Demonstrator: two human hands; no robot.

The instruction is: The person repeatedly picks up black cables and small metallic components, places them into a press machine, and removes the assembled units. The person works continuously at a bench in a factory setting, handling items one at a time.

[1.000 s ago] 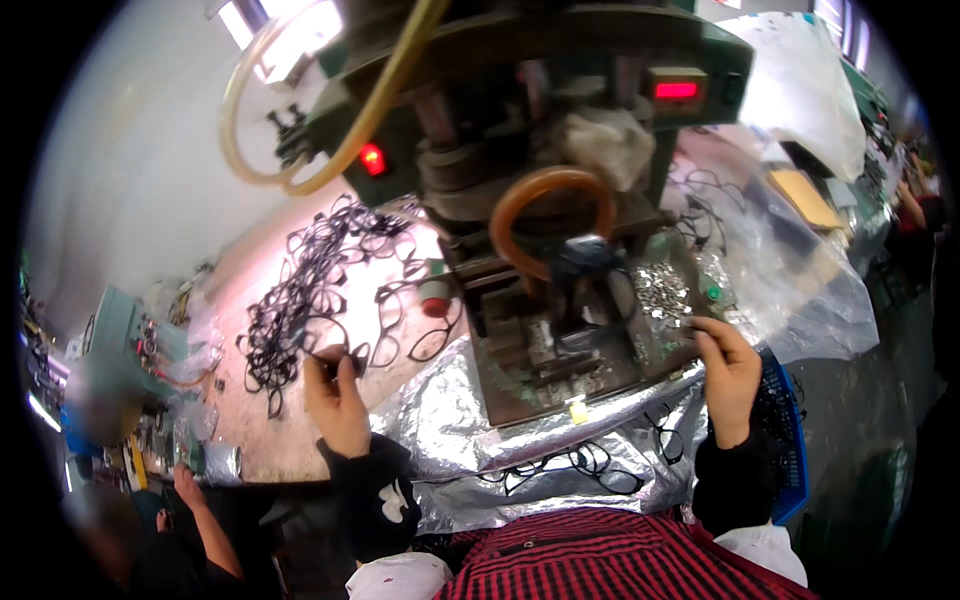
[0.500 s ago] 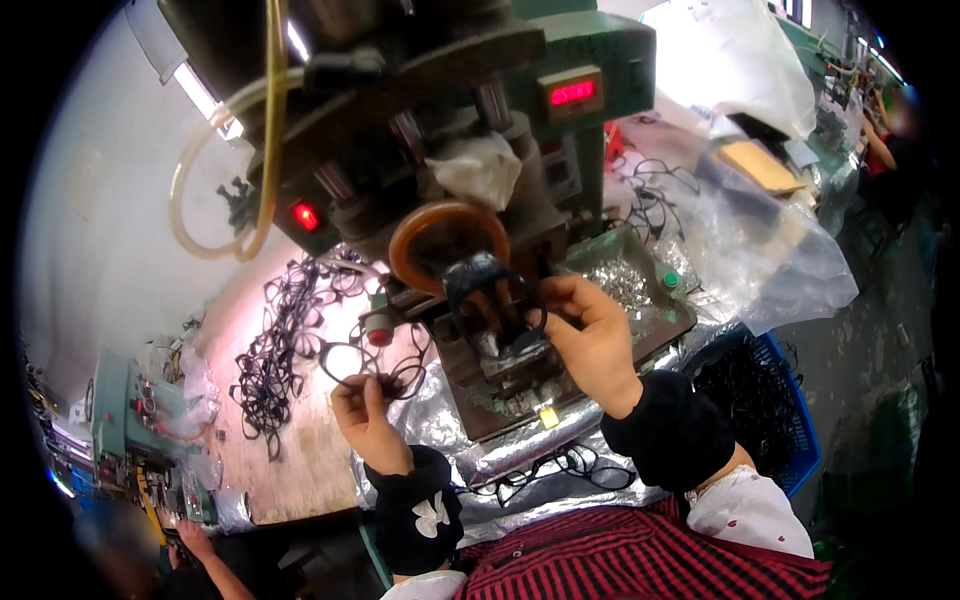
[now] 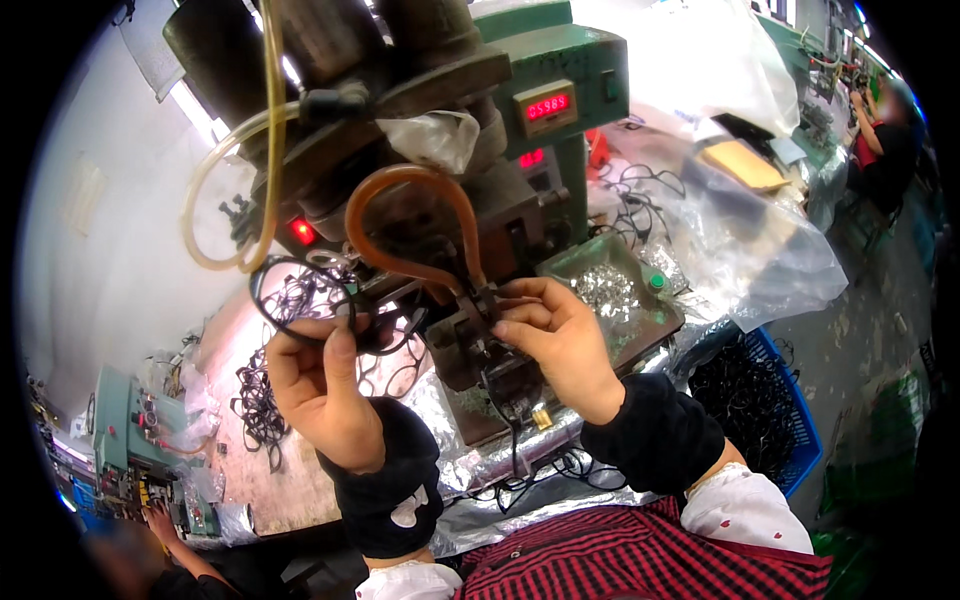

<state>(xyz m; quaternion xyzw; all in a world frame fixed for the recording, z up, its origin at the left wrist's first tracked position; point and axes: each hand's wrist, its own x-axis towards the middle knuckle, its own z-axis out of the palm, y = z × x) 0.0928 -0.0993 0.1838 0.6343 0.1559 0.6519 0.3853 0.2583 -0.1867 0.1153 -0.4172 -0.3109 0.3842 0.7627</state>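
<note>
In my left hand (image 3: 325, 385), raised at the left of the press, thumb and fingers pinch a black eyeglass frame (image 3: 262, 310). Its rims stand up above the fingertips, and part of it is hidden by the fingers. My right hand (image 3: 560, 340) is closed at the dark metal fixture of the green press (image 3: 560, 55), fingertips pressed together by the lower end of an orange tube loop (image 3: 358, 205). What those fingers grip is hidden. Just below them, a thin black curved piece (image 3: 513, 440), like another eyeglass frame, hangs over the fixture's front edge.
A heap of black eyeglass frames (image 3: 262, 400) lies on the table at left. Metal scraps fill a tray (image 3: 655, 335) right of the fixture. A blue basket (image 3: 800, 420) of black pieces stands at lower right. Other people work at far left and far right.
My left hand has lifted the eyeglass frame up and to the left. My right hand has shifted slightly left at the fixture, and the black piece there now hangs lower. The whole view has shifted.
</note>
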